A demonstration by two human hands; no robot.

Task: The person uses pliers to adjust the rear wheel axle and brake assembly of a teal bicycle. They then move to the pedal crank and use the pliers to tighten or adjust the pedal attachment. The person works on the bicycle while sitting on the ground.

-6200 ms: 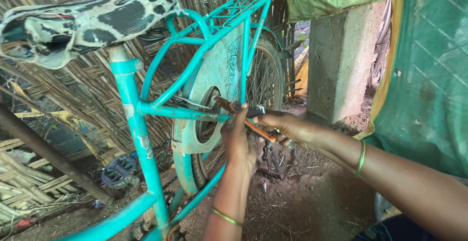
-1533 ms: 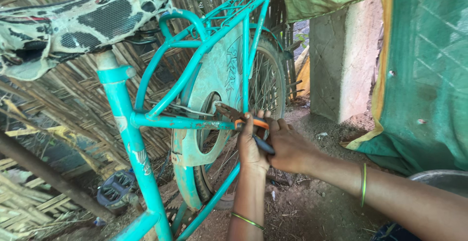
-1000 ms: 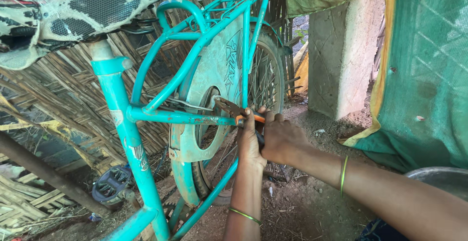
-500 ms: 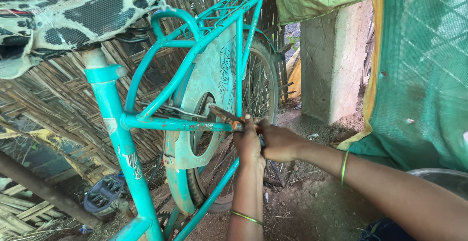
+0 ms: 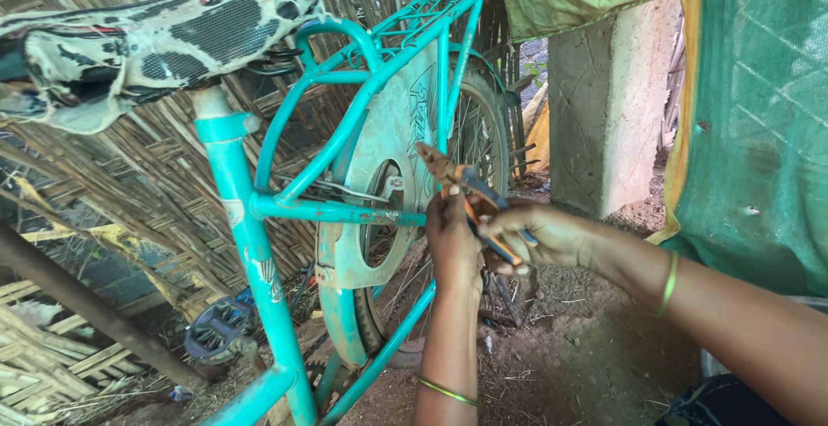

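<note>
Soft, even daylight is illuminating the scene without glare. Shadows are remaining faint on the ground (image 5: 586, 348). Focus is holding sharp; slight wide-angle stretching is appearing at the edges.

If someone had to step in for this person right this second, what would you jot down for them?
Right hand: gripping the orange-handled pliers, nose pointing up-left toward the chain guard.
Left hand: up against the turquoise bicycle frame near the rear wheel, right beside the pliers; whether it holds a small part is hidden.
Bicycle stands upright by the woven fence, saddle at top left.
Done or left: cannot tell; the spot being worked is covered by the hands.
</note>
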